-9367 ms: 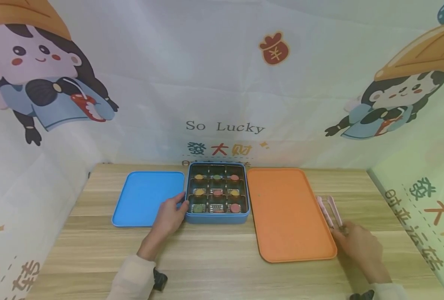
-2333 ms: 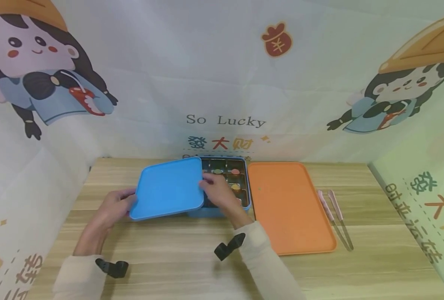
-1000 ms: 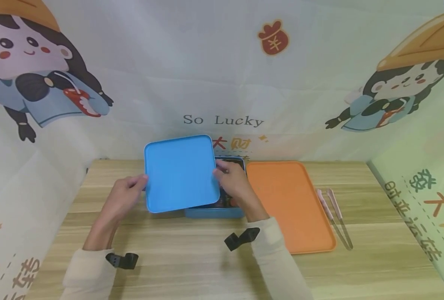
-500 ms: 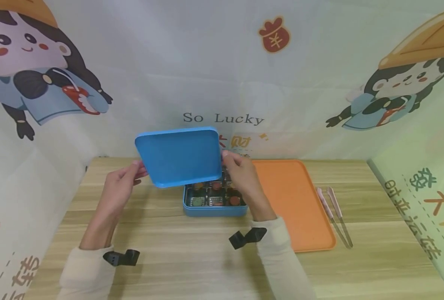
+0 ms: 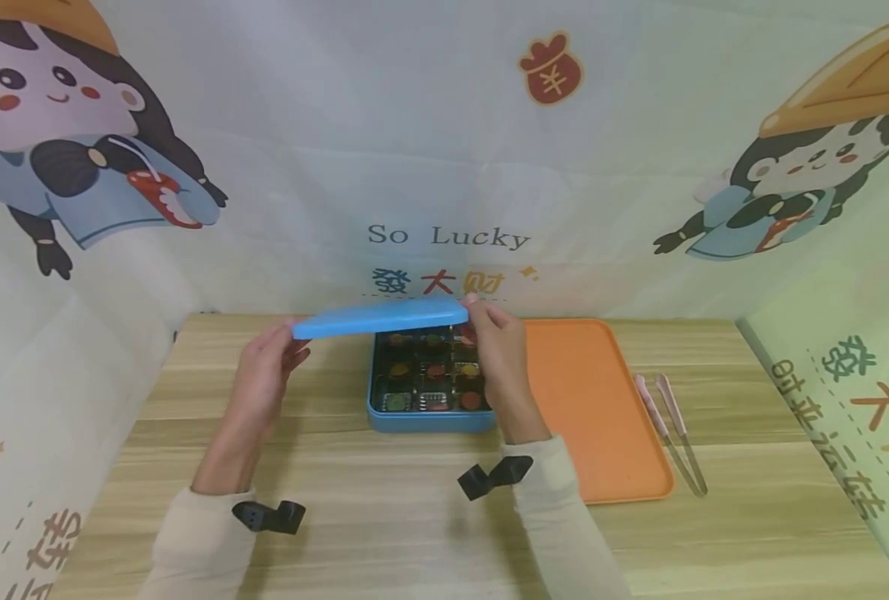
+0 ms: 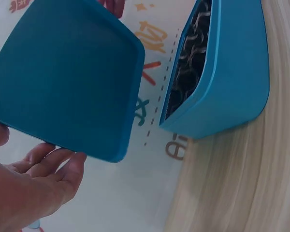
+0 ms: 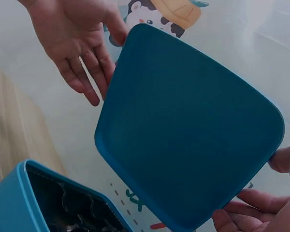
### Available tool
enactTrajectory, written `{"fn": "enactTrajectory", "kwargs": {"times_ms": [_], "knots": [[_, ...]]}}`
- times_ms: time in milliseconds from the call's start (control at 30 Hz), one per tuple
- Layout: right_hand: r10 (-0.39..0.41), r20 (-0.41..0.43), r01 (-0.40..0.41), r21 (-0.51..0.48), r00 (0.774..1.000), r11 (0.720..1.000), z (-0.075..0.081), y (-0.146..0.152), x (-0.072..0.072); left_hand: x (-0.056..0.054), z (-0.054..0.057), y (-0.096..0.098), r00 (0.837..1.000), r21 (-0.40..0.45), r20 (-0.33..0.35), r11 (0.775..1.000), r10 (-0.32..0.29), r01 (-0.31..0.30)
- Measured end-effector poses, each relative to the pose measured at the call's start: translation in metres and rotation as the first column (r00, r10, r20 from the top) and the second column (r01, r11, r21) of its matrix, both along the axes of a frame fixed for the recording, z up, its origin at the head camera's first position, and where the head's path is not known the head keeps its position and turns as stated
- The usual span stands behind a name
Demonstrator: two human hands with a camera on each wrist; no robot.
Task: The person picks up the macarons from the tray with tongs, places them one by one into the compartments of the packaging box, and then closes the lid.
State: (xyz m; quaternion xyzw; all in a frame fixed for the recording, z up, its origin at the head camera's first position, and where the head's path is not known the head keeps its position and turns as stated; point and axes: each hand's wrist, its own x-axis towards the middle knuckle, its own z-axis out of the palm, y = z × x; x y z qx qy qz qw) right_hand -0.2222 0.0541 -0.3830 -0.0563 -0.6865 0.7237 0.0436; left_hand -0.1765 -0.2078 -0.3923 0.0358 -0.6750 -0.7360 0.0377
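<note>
A square blue lid [image 5: 380,318], almost edge-on in the head view, hangs tilted above the back left part of the blue box [image 5: 432,422], apart from it. My left hand [image 5: 260,375] pinches its left edge and my right hand [image 5: 502,358] pinches its right edge. The wrist views look up at the lid's hollow underside [image 6: 67,82]. Below, the open box has a dark divided insert with small round yellow, green and red pieces [image 5: 470,402] in its compartments. The lid hides the box's back edge.
To the right of the box an orange tray [image 5: 601,417] lies flat on the wooden table [image 5: 384,517]. Tongs [image 5: 673,407] with pink handles lie beyond the tray's right side. A printed cloth backdrop [image 5: 302,192] rises behind the table.
The lid, earlier lying left of the box, has been lifted with both hands, moved right and tipped over from hollow side up to hollow side down. The right hand has left the tongs.
</note>
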Motion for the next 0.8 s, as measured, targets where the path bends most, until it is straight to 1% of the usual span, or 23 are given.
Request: {"fn": "enactTrajectory", "kwargs": {"times_ms": [67,100,233,333,467,533,667,800], "knots": [[-0.017,0.002,0.017,-0.020,1.000,1.000,-0.003,0.002,-0.001,-0.001,-0.003,0.003,1.000,0.018,-0.018,1.000,-0.021,0.021],[-0.022,0.006,0.022,-0.029,1.000,0.999,-0.005,0.004,-0.001,-0.002,-0.005,0.004,0.999,0.013,-0.028,0.999,-0.030,0.031],[-0.016,0.032,0.017,-0.034,0.999,0.999,-0.010,0.008,-0.001,-0.002,-0.011,0.006,0.997,-0.071,-0.035,0.996,-0.064,0.061],[-0.003,0.051,0.004,-0.018,0.999,1.000,-0.011,0.011,-0.001,-0.004,-0.013,0.009,0.997,-0.100,-0.019,0.993,-0.073,0.071],[-0.007,0.076,0.007,-0.005,0.997,1.000,-0.013,0.013,-0.002,-0.006,-0.016,0.015,0.996,-0.069,0.006,0.994,-0.087,0.087],[-0.007,0.081,0.007,0.001,0.997,1.000,-0.016,0.015,-0.003,-0.007,-0.019,0.018,0.995,-0.068,0.020,0.992,-0.101,0.102],[-0.005,0.112,0.002,0.030,0.994,1.000,-0.026,0.016,-0.004,-0.008,-0.029,0.025,0.992,-0.060,0.055,0.991,-0.116,0.120],[-0.011,0.134,0.004,0.049,0.991,0.999,-0.042,0.019,0.000,-0.007,-0.041,0.032,0.992,-0.049,0.059,0.992,-0.114,0.117]]}}
